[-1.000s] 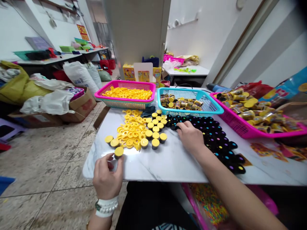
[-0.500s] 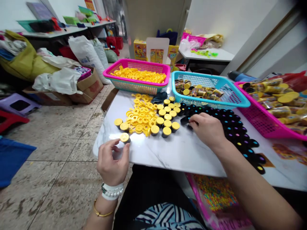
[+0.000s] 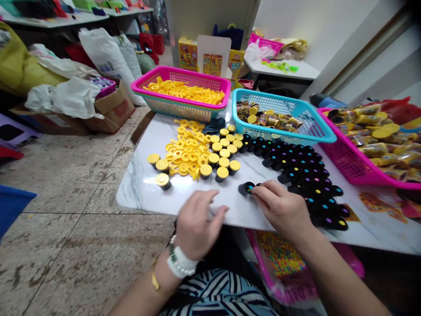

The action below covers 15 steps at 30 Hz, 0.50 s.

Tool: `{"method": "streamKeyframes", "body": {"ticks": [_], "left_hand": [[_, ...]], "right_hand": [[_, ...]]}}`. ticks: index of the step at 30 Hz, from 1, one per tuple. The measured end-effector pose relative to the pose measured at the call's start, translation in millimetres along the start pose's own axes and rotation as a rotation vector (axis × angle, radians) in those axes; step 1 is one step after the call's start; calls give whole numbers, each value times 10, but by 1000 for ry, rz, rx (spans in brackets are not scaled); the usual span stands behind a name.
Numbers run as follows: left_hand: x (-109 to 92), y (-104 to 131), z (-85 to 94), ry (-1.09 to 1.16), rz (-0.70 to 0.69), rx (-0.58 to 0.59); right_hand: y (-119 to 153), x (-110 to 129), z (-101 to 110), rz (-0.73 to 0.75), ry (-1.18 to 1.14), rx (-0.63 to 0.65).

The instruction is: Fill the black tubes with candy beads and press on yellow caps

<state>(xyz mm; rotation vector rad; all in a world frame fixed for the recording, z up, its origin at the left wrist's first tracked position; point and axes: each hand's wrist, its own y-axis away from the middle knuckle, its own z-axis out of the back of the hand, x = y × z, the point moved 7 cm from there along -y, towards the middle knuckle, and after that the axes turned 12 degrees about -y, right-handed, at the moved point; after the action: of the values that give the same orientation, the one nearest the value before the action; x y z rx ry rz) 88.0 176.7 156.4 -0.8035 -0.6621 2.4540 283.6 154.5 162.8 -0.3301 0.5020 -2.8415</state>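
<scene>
- Pinches a small black cup (image 3: 244,189) between thumb and fingers of the right hand (image 3: 284,208). Tipped over, mouth toward those fingers, with a speck of colour at the mouth.
- Spreads thumb and fingers of the left hand (image 3: 197,221) wide apart, a bit blurry, at the near edge of the white table (image 3: 140,193), to the left of the black cup. Cannot tell about touching the table.
- Just past the right hand and along its right side: lots of other black cups (image 3: 296,169), packed close, with blue, purple, yellow and green dots.
- Past the left hand: lidded cups (image 3: 222,172), black with flat yellow tops, standing up. Most in one bunch, three more off to the left.
- Between those two groups: a loose pile of yellow rings (image 3: 186,151).
- Farther past the left hand: a pink basket (image 3: 200,79), full of yellow ring pieces (image 3: 184,93), on top of a green basket (image 3: 180,110).
- Far past the right hand: a blue basket (image 3: 311,120), partly filled with brown-and-yellow tubes (image 3: 274,119).
- Well to the right of the right hand: a second pink basket (image 3: 351,164), heaped with shiny tubes (image 3: 375,138).
- Below the right hand, under the table: tiny bright bits (image 3: 281,254) in a pink-edged bag.
</scene>
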Motion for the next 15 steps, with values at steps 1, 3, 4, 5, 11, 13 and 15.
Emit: {"method": "streamKeyframes", "body": {"ticks": [1,3,4,5,11,13,15], "left_hand": [[-140,-52,-176,44,-8,114],[-344,-162,-502,66,-15,279],[-404,-215,-646,56,-18,345],[-434,-262,-764,40,-12,394],[-308,-256,-782,101,62,418],[-184,-143,-591,115,91,385],[-14,-28,-363,83,134,336]], "right_hand": [[9,-6,-5,8,-4,0],[24,-19,-7,23,-10,-8],[30,-25,-3,29,-15,-18],[33,-32,2,34,-22,-29],[70,-111,69,23,-136,-129],[109,-142,117,8,-123,-194],[143,-149,164,-4,-107,-247]]}}
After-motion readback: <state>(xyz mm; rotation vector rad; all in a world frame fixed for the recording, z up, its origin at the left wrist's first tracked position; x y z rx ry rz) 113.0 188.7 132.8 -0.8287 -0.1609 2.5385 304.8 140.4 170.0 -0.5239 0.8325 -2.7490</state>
